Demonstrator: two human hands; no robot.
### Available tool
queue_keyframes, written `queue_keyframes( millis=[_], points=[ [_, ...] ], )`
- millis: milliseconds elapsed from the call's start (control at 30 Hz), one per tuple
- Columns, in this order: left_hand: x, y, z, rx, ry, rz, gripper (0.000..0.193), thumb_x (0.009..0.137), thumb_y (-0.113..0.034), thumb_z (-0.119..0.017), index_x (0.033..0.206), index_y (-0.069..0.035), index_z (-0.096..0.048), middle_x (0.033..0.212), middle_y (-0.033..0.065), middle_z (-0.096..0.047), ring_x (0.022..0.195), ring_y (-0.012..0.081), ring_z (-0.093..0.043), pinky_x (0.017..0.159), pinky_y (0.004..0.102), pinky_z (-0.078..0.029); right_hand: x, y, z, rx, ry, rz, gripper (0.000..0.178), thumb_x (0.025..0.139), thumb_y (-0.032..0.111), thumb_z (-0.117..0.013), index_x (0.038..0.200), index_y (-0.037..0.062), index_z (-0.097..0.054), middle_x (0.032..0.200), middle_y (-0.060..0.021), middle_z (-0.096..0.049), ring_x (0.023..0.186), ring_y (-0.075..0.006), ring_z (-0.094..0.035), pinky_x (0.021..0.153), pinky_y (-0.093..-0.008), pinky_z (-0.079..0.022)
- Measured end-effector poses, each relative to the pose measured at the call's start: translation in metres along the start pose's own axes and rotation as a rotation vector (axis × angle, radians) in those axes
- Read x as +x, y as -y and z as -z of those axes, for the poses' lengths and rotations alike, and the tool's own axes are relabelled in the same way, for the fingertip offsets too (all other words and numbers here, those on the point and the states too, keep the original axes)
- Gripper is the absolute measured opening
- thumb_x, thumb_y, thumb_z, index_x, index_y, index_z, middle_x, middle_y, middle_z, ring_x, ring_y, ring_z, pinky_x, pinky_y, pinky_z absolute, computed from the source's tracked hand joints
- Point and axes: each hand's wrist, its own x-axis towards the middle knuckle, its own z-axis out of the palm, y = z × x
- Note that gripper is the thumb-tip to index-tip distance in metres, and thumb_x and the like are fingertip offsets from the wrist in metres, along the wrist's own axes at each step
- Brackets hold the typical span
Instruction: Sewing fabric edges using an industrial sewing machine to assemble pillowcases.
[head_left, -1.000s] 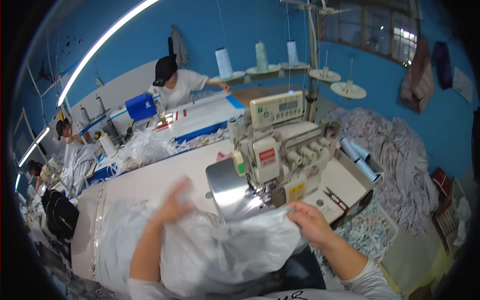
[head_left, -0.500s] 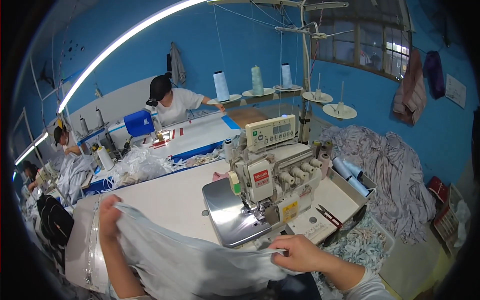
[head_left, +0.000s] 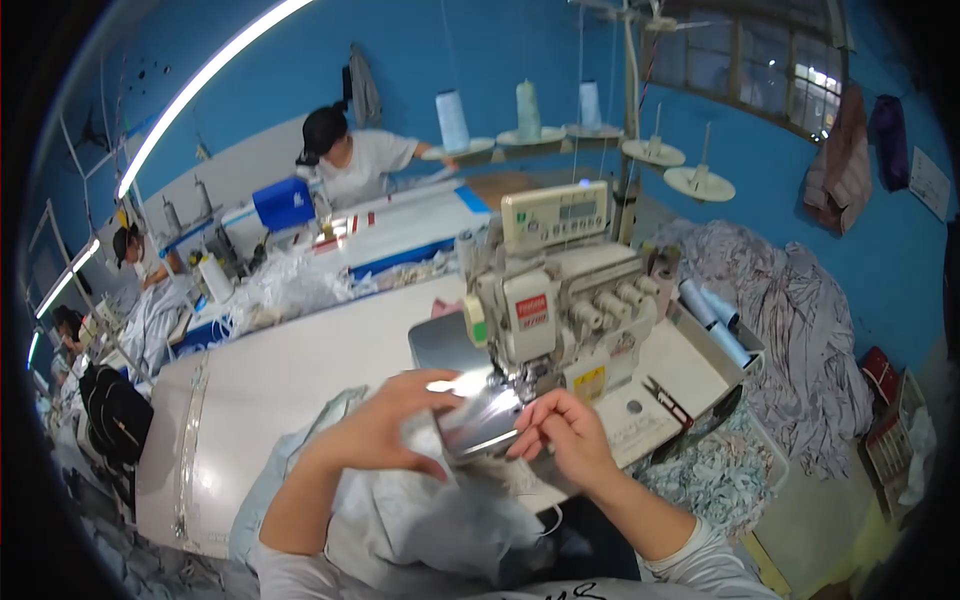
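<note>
An overlock sewing machine (head_left: 540, 315) stands on the pale table before me, with a shiny metal plate (head_left: 470, 425) at its front left. Over that plate my left hand (head_left: 395, 420) is open, its fingers stretched toward the needle area and its thumb apart. Just right of it, close in front of the presser foot, my right hand (head_left: 565, 435) has its fingers curled together; what they hold, if anything, I cannot make out. A light grey-blue cloth (head_left: 400, 520) lies bunched below my left hand, over the table's near edge and toward my lap.
Thread snips (head_left: 668, 400) lie on the table right of the machine, near a tray holding blue thread cones (head_left: 715, 325). A bin of fabric scraps (head_left: 710, 465) sits below. Behind it rises a large heap of grey cloth (head_left: 770, 320). A co-worker (head_left: 355, 155) works across the far table.
Both hands have let go of the stretched cloth edge, which now lies bunched lower. My left hand has moved right over the plate; my right hand has risen toward the presser foot.
</note>
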Motion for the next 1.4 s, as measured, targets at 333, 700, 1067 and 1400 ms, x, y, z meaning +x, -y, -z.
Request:
queue_keyframes(
  millis=[333, 700, 1067, 1400],
  points=[
    [0.007, -0.017, -0.022, -0.213, 0.134, 0.132, 0.010, 0.074, -0.004, -0.072, 0.083, -0.005, -0.068, 0.077, 0.0045, -0.065, 0.069, 0.0139, -0.064, 0.058, 0.0253, -0.050, -0.059, -0.056, -0.004, -1.375, 0.103, 0.483, 0.048, 0.057, 0.021, -0.081, 0.100, 0.0073, -0.063, 0.105, -0.0040, -0.056, 0.093, -0.0240, -0.050, 0.081, -0.0352, -0.039],
    [0.002, -0.046, -0.088, -0.080, 0.121, 0.030, 0.057, 0.070, -0.014, -0.076, 0.122, -0.009, -0.054, 0.107, 0.0120, -0.064, 0.095, 0.0311, -0.063, 0.082, 0.0375, -0.050, -0.065, -0.038, 0.018, -0.285, 0.186, -0.056, 0.014, 0.095, 0.017, -0.055, 0.096, 0.0029, -0.054, 0.086, 0.0023, -0.056, 0.077, -0.0024, -0.046, 0.068, -0.0194, -0.040],
    [0.007, -0.042, -0.066, -0.352, -0.388, 0.237, 0.015, 0.080, -0.001, -0.065, 0.095, 0.000, -0.064, 0.076, 0.0093, -0.059, 0.065, 0.0224, -0.057, 0.060, 0.0298, -0.045, -0.044, -0.004, 0.007, -0.868, 0.020, 0.167, 0.031, 0.084, 0.008, -0.056, 0.115, 0.0019, -0.053, 0.097, -0.0177, -0.063, 0.087, -0.0349, -0.063, 0.073, -0.0359, -0.050],
    [0.014, -0.039, -0.059, -0.366, -0.394, 0.328, 0.013, 0.090, -0.004, -0.061, 0.102, 0.001, -0.062, 0.076, -0.0011, -0.061, 0.067, 0.0025, -0.049, 0.057, 0.0192, -0.039, -0.036, 0.006, 0.010, -1.106, -0.323, 0.693, 0.022, 0.079, 0.003, -0.060, 0.101, 0.0033, -0.063, 0.082, -0.0118, -0.064, 0.062, -0.0257, -0.061, 0.059, -0.0352, -0.050]
  ],
)
